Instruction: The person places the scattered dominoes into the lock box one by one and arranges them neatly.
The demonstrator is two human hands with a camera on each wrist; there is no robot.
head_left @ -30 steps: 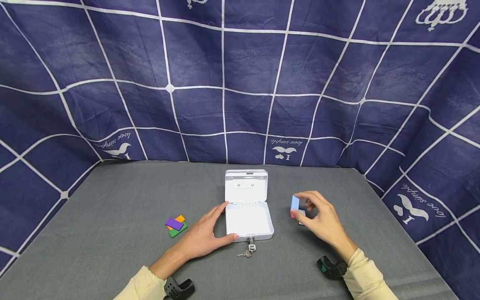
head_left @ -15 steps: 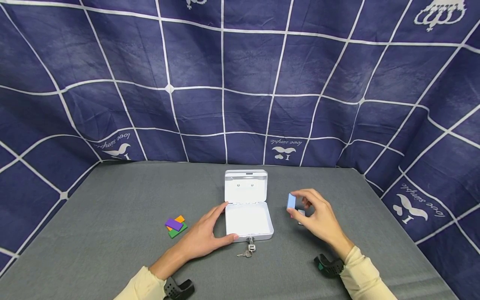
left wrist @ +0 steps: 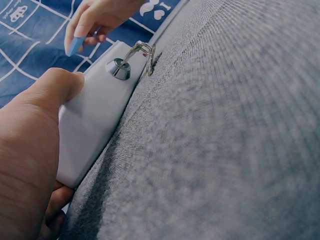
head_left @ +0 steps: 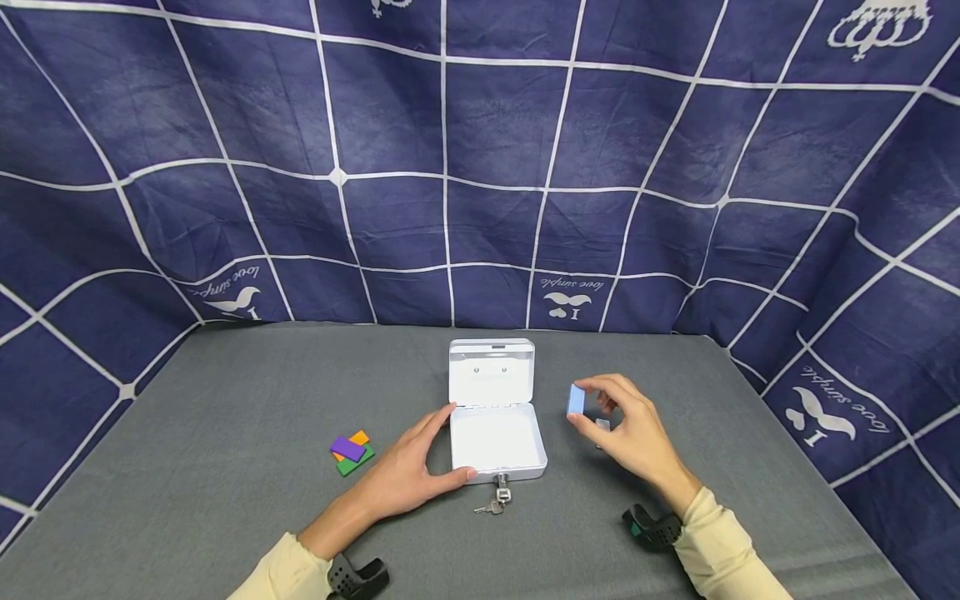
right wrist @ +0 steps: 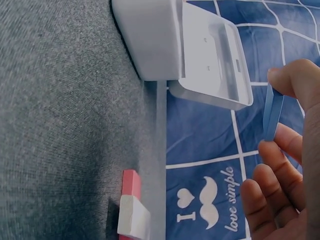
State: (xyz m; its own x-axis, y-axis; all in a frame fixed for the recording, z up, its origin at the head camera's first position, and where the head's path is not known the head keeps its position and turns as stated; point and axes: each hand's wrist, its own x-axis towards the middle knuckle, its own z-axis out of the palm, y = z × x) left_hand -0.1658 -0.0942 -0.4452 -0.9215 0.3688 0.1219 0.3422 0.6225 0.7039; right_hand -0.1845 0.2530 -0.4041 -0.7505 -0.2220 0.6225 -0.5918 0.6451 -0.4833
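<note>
- Block of pale blue (head_left: 575, 399), pinched by the right hand (head_left: 626, 427), has been shifted leftward, now aloft right of the lidded white box (head_left: 498, 439), apparently freed from the white block (right wrist: 133, 217) and pink block (right wrist: 131, 183).
- Box's left side is touched by the spread left hand (head_left: 407, 475).
- "I love simple" is printed on the blue backdrop (head_left: 495, 225).

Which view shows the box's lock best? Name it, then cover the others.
The left wrist view: the lock appears close up, a round metal piece on the white box's side. The head view shows it small, near the keys; the right wrist view doesn't show it.
</note>
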